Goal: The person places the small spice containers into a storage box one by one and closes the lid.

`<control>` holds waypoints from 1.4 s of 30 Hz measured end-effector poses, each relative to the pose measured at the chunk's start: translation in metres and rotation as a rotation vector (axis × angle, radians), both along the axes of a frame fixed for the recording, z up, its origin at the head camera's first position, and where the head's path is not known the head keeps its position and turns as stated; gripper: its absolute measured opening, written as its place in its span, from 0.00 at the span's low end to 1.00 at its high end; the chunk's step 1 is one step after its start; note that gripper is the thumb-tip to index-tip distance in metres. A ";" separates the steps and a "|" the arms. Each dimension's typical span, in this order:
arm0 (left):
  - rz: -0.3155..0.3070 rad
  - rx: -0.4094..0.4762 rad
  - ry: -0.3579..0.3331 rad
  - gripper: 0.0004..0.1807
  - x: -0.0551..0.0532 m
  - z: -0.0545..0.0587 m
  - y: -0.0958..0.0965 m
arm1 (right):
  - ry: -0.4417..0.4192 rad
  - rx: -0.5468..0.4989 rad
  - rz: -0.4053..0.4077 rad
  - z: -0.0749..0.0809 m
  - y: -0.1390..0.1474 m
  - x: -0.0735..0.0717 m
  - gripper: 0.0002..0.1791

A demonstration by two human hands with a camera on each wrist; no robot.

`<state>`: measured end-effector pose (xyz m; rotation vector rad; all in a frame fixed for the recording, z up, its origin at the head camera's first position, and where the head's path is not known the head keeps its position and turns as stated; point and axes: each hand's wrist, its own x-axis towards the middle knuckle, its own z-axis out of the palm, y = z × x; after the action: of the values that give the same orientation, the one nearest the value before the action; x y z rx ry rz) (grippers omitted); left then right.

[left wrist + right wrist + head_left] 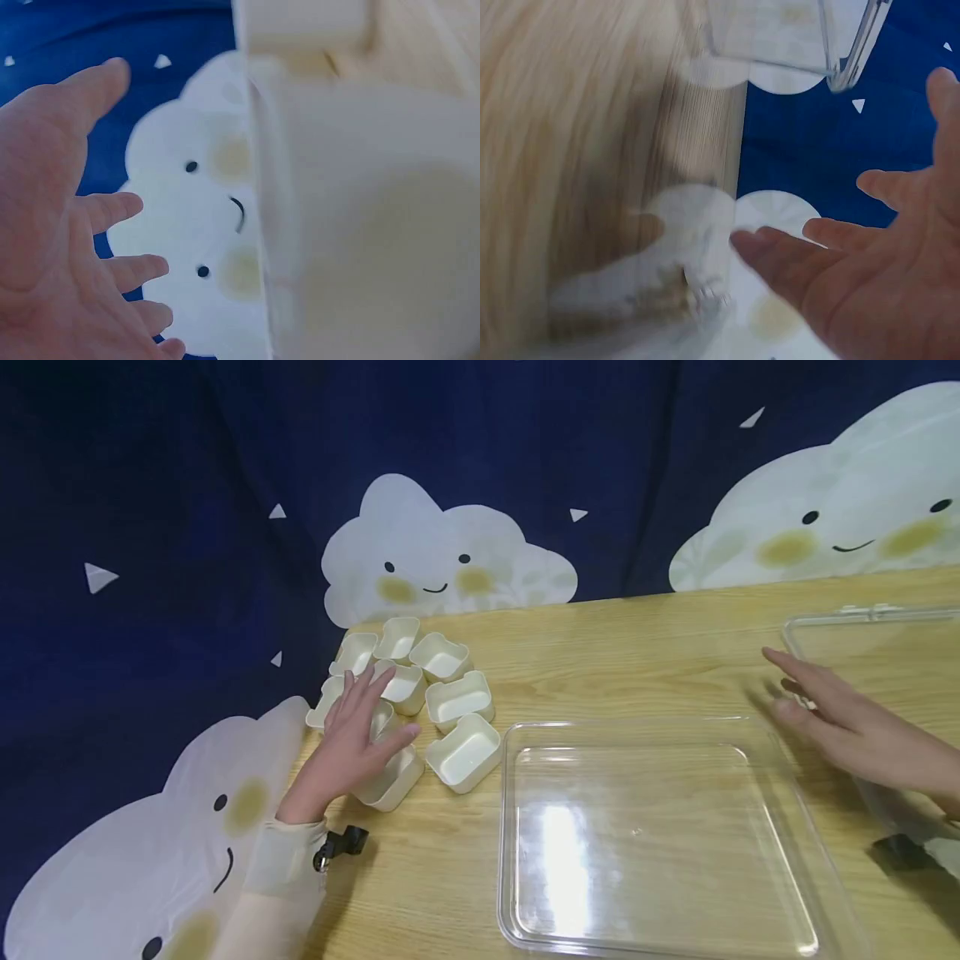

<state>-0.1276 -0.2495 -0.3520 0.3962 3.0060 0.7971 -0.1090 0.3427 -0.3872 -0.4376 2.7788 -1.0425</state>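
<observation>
My left hand [347,752] is over a cluster of small cream open-topped bins at the table's left side, fingers spread, gripping none of them. It partly hides the bins beneath it, and whether it touches them I cannot tell. One bin [465,753] stands at the cluster's right edge. In the left wrist view, a pale bin wall [375,225] looms beside the open left hand [67,217]. At the far right, my right hand [847,718] is extended with nothing in it, between a large clear plastic container [507,843] and a second clear piece [847,620].
The wooden table [615,652] meets a dark blue curtain [480,427] printed with smiling clouds at its back and left edges. Black straps with small fittings [341,846] sit at the wrists. In the right wrist view a clear plastic corner [844,79] shows at the top.
</observation>
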 end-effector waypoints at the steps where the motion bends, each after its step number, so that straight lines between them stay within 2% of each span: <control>1: -0.012 0.013 -0.001 0.47 -0.001 0.001 0.004 | -0.007 -0.012 -0.005 0.000 0.000 0.001 0.38; 7: -0.069 0.021 0.008 0.43 -0.005 0.006 0.028 | -0.071 -0.069 -0.031 0.004 -0.008 0.004 0.34; 12: -0.120 0.028 -0.018 0.39 -0.003 0.009 0.044 | -0.114 -0.129 -0.030 0.005 -0.017 0.005 0.32; 18: -0.239 0.022 -0.035 0.34 0.001 0.010 0.062 | -0.116 -0.207 -0.030 0.002 -0.018 0.005 0.30; 25: -0.320 -0.046 -0.058 0.28 0.004 0.008 0.067 | -0.145 -0.300 0.048 -0.006 -0.025 0.004 0.30; 32: -0.321 -0.071 -0.059 0.29 0.010 0.008 0.072 | -0.202 -0.313 -0.067 -0.011 -0.033 0.011 0.31; 37: -0.390 -0.084 -0.071 0.31 0.014 0.010 0.078 | -0.184 -0.368 -0.023 -0.015 -0.032 0.012 0.29; 42: -0.437 -0.118 -0.089 0.30 0.013 0.009 0.079 | -0.169 -0.360 0.003 -0.017 -0.033 0.012 0.23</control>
<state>-0.1145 -0.1708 -0.3426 0.9396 2.7100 0.5772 -0.0972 0.3100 -0.4043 -0.3725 2.4454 -1.5098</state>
